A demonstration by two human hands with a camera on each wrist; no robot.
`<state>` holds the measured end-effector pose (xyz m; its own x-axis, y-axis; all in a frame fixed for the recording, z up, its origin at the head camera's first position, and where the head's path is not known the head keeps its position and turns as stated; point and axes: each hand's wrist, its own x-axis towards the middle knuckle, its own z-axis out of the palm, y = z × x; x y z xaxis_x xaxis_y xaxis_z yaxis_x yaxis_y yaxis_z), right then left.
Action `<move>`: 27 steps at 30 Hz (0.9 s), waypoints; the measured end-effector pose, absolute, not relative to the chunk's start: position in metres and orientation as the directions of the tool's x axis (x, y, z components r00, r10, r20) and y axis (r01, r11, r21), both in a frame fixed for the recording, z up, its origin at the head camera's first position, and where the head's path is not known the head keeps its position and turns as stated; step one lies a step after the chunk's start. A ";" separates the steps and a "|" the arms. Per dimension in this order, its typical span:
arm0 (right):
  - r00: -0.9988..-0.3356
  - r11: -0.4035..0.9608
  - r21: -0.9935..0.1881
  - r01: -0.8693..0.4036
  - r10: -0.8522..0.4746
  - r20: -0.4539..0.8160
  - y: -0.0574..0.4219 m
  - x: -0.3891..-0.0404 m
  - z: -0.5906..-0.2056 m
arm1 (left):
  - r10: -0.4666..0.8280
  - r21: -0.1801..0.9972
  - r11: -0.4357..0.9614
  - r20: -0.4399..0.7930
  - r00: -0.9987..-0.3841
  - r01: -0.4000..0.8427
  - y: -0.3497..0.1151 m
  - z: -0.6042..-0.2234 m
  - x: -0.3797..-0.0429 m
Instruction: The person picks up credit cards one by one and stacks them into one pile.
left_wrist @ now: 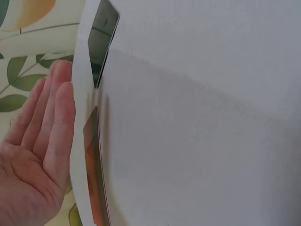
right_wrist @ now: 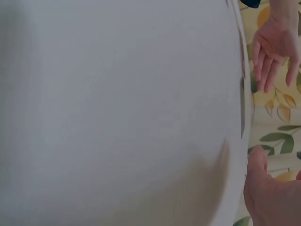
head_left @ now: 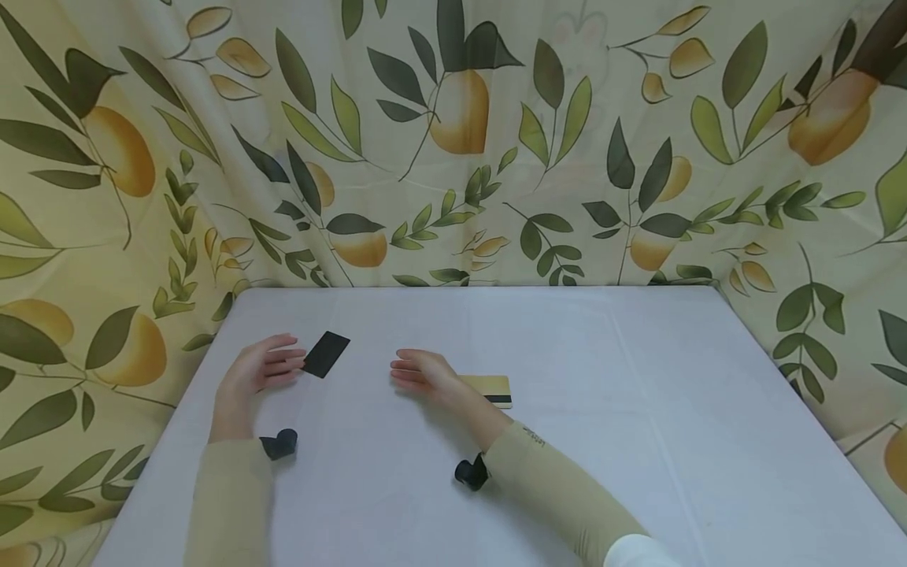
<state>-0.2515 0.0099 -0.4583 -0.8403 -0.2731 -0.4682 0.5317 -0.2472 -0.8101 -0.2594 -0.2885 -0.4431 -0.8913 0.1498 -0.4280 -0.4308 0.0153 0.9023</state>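
My left hand (head_left: 262,366), fingers extended, hovers at the left of the table with its fingertips beside a black card (head_left: 327,354). Glossy in the left wrist view, that card (left_wrist: 102,40) lies near a second thin shiny piece (left_wrist: 94,165) with an orange-brown look, not visible in the head view; its kind is unclear. Near the table's middle, my right hand (head_left: 432,376) points left with relaxed fingers, holding nothing. Partly hidden behind that hand and wrist is a gold card (head_left: 496,388) with a black stripe.
The cards lie on a white-covered table (head_left: 602,457). Patterned curtains (head_left: 453,220) with leaves and fruit hang behind it and along both sides. A small black wrist camera (head_left: 283,443) sits at my left wrist, another camera (head_left: 471,473) at my right.
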 end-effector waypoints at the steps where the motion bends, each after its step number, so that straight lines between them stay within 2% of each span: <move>1: -0.837 -0.254 -0.804 0.538 -0.279 -0.472 0.005 -0.252 -0.459 | 0.147 0.900 0.018 -0.433 -0.890 -0.435 -0.291 -0.443 -0.260; 8: -0.813 -0.301 -0.761 0.574 -0.318 -0.487 -0.021 -0.255 -0.461 | 0.124 0.884 0.041 -0.467 -0.876 -0.466 -0.298 -0.441 -0.266; 14: -0.781 -0.396 -0.677 0.621 -0.385 -0.492 -0.033 -0.256 -0.466 | 0.134 0.880 0.077 -0.476 -0.869 -0.469 -0.301 -0.443 -0.274; 19: -0.777 -0.473 -0.617 0.629 -0.412 -0.476 -0.041 -0.259 -0.471 | 0.123 0.877 0.124 -0.477 -0.870 -0.464 -0.303 -0.443 -0.278; 27: -0.769 -0.523 -0.564 0.639 -0.447 -0.457 -0.053 -0.257 -0.480 | 0.129 0.868 0.142 -0.493 -0.860 -0.476 -0.307 -0.445 -0.279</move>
<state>-0.2575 -0.0527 -0.4797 -0.7688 -0.4473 -0.4571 0.6394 -0.5225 -0.5640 -0.2793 -0.3066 -0.4454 -0.8604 0.1285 -0.4932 -0.4763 0.1418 0.8678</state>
